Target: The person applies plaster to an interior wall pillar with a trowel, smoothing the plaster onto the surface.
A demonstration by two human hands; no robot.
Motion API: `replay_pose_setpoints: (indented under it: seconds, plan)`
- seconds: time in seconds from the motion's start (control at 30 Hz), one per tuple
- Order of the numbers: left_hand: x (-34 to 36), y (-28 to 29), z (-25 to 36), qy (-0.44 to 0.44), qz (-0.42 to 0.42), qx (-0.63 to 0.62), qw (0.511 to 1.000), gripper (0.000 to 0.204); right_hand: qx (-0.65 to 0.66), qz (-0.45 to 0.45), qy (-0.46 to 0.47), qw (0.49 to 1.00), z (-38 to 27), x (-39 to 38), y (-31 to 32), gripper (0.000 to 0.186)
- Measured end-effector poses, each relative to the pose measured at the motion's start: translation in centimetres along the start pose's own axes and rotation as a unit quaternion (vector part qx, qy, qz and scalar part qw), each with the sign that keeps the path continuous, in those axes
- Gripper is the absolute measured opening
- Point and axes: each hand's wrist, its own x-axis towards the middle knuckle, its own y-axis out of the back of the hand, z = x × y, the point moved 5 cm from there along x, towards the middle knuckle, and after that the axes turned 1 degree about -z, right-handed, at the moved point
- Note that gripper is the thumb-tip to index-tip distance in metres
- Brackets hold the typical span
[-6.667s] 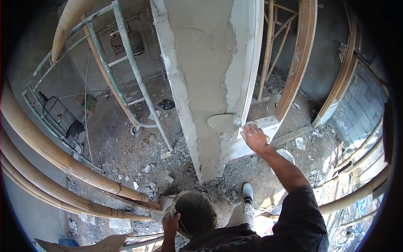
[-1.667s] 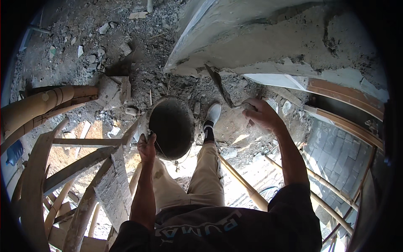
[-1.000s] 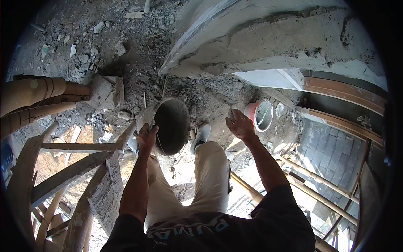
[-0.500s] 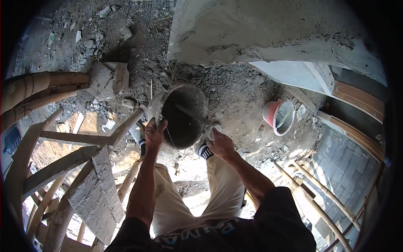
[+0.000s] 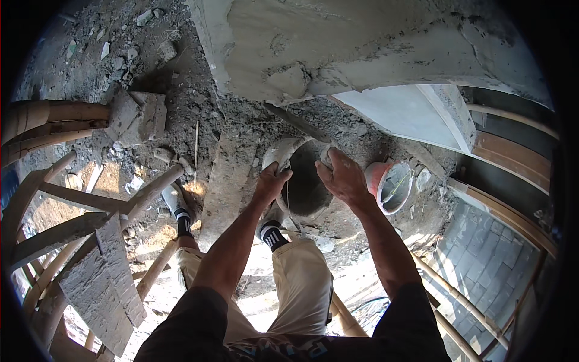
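Note:
A grey, mortar-caked bucket (image 5: pixel 278 152) is in front of my feet, its dark mouth facing up toward me. My left hand (image 5: pixel 271 182) is closed on the bucket's left rim, where a thin wire handle (image 5: pixel 288 196) hangs down. My right hand (image 5: pixel 342 174) is closed at the bucket's right rim, around what looks like the handle of a trowel. The trowel's long grey blade (image 5: pixel 300 125) reaches up and left past the bucket's far edge, close under the plastered surface (image 5: pixel 362 48). My right fingers hide most of the grip.
A red and white bucket (image 5: pixel 392 187) with grey contents stands to the right. Wooden poles and a plank (image 5: pixel 102 283) crowd the left, and bamboo poles (image 5: pixel 464 308) lie lower right. A concrete block (image 5: pixel 137 117) and rubble cover the ground at upper left.
The grey bucket has moved right, closer to the red and white one, with both hands. The trowel blade has gone from over the bucket's mouth to beyond its far rim. My view has shifted too.

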Motion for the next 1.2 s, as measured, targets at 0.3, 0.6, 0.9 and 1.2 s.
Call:
replay_pose_setpoints:
  seconds: [0.3, 0.6, 0.9, 1.2]
  plan:
    - [2.5, -1.8, -2.8, 0.051, 0.019, 0.124, 0.991, 0.045, -0.058, 0.079, 0.091, 0.991, -1.3, 4.9, 3.8, 0.036]
    - [-5.2, 4.9, -7.6, 0.056, 0.053, 0.128, 0.989, 0.050, -0.107, 0.083, 0.073, 0.988, -4.8, 4.1, 9.1, 0.043]
    - [-16.4, 17.8, -7.0, 0.118, 0.072, 0.208, 0.968, 0.046, -0.081, -0.034, -0.034, 0.996, -7.6, 2.5, 15.6, 0.057]
    - [-21.7, 25.6, -7.9, 0.135, 0.104, 0.246, 0.954, 0.043, -0.088, -0.011, -0.073, 0.993, -9.6, 0.0, 20.8, 0.058]
